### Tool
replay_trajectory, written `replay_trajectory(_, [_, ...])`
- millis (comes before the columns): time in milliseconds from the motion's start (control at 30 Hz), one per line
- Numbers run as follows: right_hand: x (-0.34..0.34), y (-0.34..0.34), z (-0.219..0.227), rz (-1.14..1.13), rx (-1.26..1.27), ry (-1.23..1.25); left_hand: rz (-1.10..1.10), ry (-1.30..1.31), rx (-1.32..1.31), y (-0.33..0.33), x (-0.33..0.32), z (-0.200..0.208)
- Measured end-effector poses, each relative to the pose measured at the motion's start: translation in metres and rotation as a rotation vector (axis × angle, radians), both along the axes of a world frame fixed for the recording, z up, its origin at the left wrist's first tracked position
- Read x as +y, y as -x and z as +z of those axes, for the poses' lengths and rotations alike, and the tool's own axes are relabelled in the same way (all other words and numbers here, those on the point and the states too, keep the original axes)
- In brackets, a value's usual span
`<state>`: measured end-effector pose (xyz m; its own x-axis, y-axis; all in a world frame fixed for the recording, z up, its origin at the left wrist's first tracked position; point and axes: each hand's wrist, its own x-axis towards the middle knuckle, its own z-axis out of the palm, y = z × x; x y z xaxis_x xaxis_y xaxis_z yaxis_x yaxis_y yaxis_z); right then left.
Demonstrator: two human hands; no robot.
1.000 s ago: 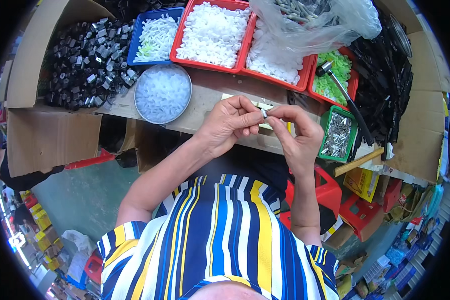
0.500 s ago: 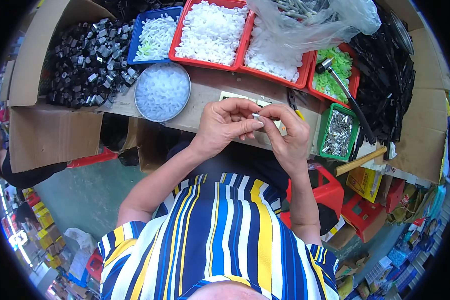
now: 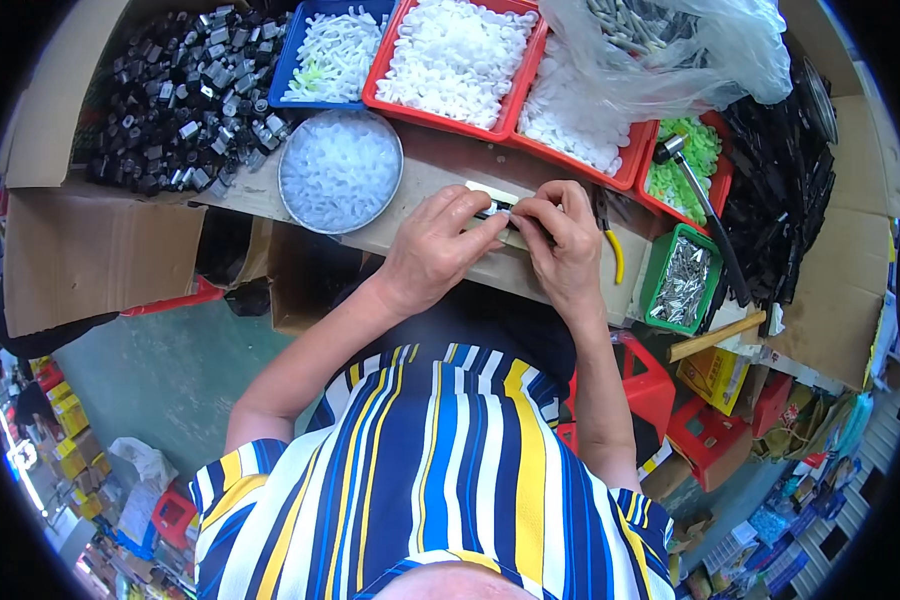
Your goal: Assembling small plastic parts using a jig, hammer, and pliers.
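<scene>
Both hands meet over the near edge of the workbench (image 3: pixel 425 170). Fingers of my left hand (image 3: pixel 432 248) are bent and pinched at a small white piece (image 3: pixel 503 211), too small to name. On its other side, my right hand (image 3: pixel 562 245) pinches the same spot between thumb and fingers. Beneath the fingertips lies a pale, flat block (image 3: pixel 490 190) with a dark part in its middle, mostly covered by my hands. Right of my right hand rest pliers with yellow grips (image 3: pixel 616 255).
A round dish (image 3: pixel 400 188) of translucent pieces, a blue tray (image 3: pixel 288 55), a red tray (image 3: pixel 435 121) and another red tray (image 3: pixel 570 168) line the back. At right are a green tray (image 3: pixel 660 268) of metal pins, a hammer (image 3: pixel 715 215) and a wooden stick (image 3: pixel 715 336).
Both hands have moved slightly forward and down onto the pale block with the small white piece, which they held up before. The view has shifted, and the pliers show more fully.
</scene>
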<state>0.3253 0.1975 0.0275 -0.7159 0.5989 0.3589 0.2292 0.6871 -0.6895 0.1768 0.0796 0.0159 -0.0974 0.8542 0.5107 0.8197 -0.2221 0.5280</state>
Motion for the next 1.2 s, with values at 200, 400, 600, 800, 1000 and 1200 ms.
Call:
replay_trajectory(200, [0.003, 0.001, 0.0, 0.014, -0.035, 0.016, -0.024, -0.01, 0.109, 0.004, 0.0, -0.003])
replay_trajectory(400, [0.003, 0.001, -0.003, 0.012, -0.02, 0.031, -0.042, -0.009, 0.155, 0.004, 0.001, -0.007])
replay_trajectory(600, [0.004, -0.004, 0.001, 0.01, -0.037, 0.026, -0.066, 0.017, 0.209, 0.003, 0.005, 0.001])
replay_trajectory(800, [0.023, -0.059, 0.034, -0.245, -0.047, -0.105, -0.108, 0.131, 0.112, 0.007, 0.009, 0.016])
replay_trajectory(1000, [0.049, -0.149, 0.037, -0.58, -0.292, -0.133, -0.11, 0.015, -0.008, 0.019, 0.039, 0.036])
replay_trajectory(1200, [0.052, -0.159, 0.027, -0.588, -0.442, -0.139, -0.183, 0.011, 0.009, 0.021, 0.102, 0.035])
